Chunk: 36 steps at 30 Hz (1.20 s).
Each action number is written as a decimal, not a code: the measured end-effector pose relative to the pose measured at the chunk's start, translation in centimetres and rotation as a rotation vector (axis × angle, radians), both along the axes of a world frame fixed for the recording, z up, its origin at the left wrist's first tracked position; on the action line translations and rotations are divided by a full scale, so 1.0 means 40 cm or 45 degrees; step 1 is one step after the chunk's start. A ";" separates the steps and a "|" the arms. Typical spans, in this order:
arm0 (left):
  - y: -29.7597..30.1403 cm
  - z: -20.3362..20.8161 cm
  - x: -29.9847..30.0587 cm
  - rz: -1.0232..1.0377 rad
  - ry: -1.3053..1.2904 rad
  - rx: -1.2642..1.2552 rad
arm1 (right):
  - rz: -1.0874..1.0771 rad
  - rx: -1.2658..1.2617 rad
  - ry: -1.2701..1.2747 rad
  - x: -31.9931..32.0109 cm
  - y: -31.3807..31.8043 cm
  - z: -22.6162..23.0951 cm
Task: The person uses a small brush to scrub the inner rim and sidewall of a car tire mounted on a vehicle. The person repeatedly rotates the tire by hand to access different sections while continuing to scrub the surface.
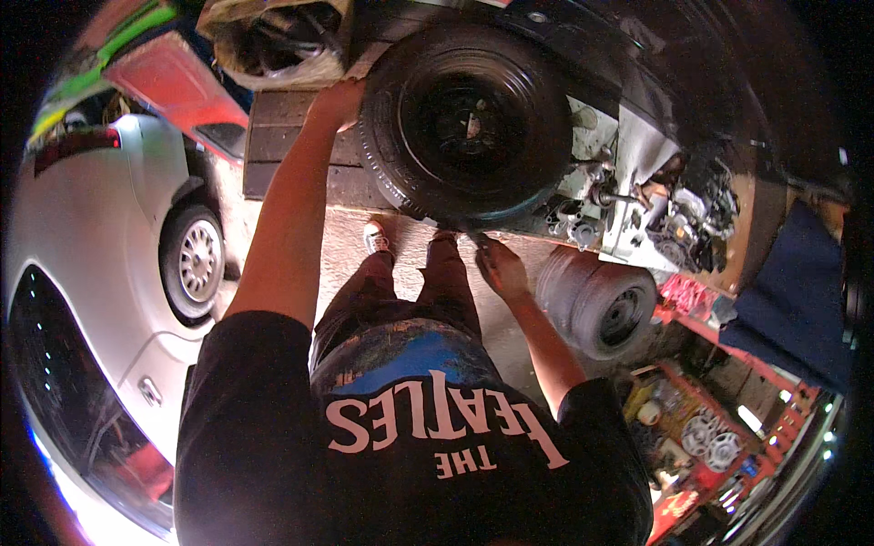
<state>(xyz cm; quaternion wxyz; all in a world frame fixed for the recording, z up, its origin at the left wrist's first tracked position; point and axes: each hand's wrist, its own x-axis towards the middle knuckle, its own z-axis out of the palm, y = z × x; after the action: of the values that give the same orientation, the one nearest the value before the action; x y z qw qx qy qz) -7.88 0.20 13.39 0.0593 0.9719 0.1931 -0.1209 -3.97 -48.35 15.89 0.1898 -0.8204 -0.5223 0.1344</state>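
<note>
A black car tyre [382, 155] on a dark steel wheel rim [469, 127] lies on its side on a wooden bench [291, 146]. My left hand [340, 105] grips the tyre's left side, its fingertips partly hidden against the rubber. My right hand [506, 271] is below the tyre's near edge, fingers curled round a slim, dark, bar-like tool [482, 247]. The tool's upper end reaches up to the tyre's near edge; its exact kind cannot be made out.
Metal engine parts [674, 218] crowd the bench's right side. Stacked wheels [605, 305] stand on the floor to the right. An open box [273, 68] of dark items sits at the far left. A silver car [127, 264] is parked left; a cluttered shelf [692, 428] is lower right.
</note>
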 end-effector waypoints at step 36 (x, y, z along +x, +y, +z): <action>-0.142 0.047 -0.023 0.028 -0.150 -0.003 | -1.196 0.693 0.261 -0.120 0.032 -0.144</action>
<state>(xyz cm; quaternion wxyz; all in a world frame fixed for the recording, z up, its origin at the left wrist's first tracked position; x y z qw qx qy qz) -8.79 -5.46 15.28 0.0730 0.9751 0.1998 -0.0631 -8.76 -47.09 10.15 0.4844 -0.8694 -0.0947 -0.0254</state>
